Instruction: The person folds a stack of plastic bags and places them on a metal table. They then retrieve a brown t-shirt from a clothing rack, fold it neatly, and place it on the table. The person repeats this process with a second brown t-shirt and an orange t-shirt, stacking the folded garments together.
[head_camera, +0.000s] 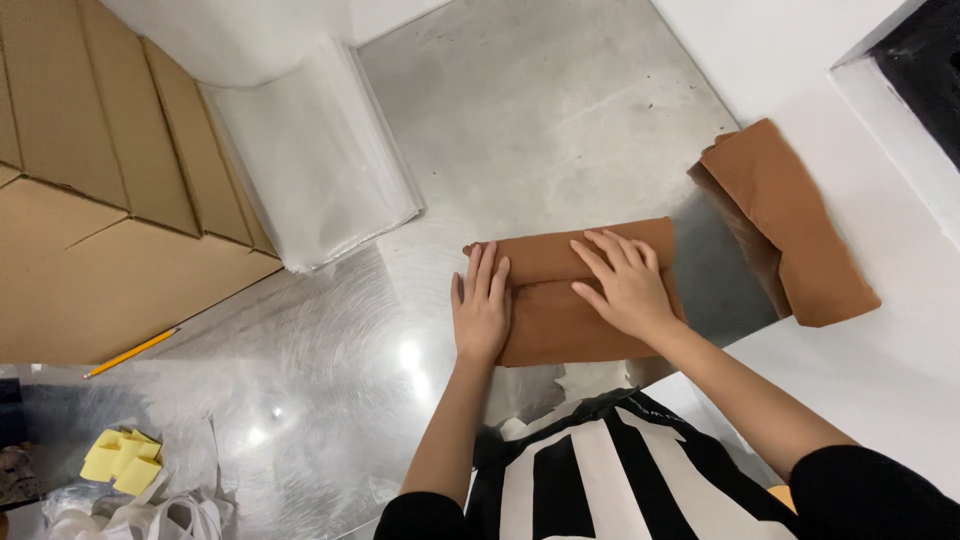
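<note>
— Where is the brown cloth (570, 300)?
— Folded on the steel tabletop (330, 330), in front of the person; the left hand (481, 306) lies flat on its left end; the right hand (625, 285) presses flat on its middle.
— Is either grip closed?
— No; both are wide, fingers outstretched, holding nothing.
— Anything nearby?
— A second folded brown cloth (790, 220) lies to the right; clear plastic bags (310, 160) are stacked beside cardboard boxes (100, 200); a yellow pencil (130, 353) lies at left.

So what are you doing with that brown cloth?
A person presses both hands flat on a folded brown cloth lying on a shiny metal table. The left hand rests on its left end, the right hand on its middle. A second folded brown cloth lies to the right, untouched.
</note>
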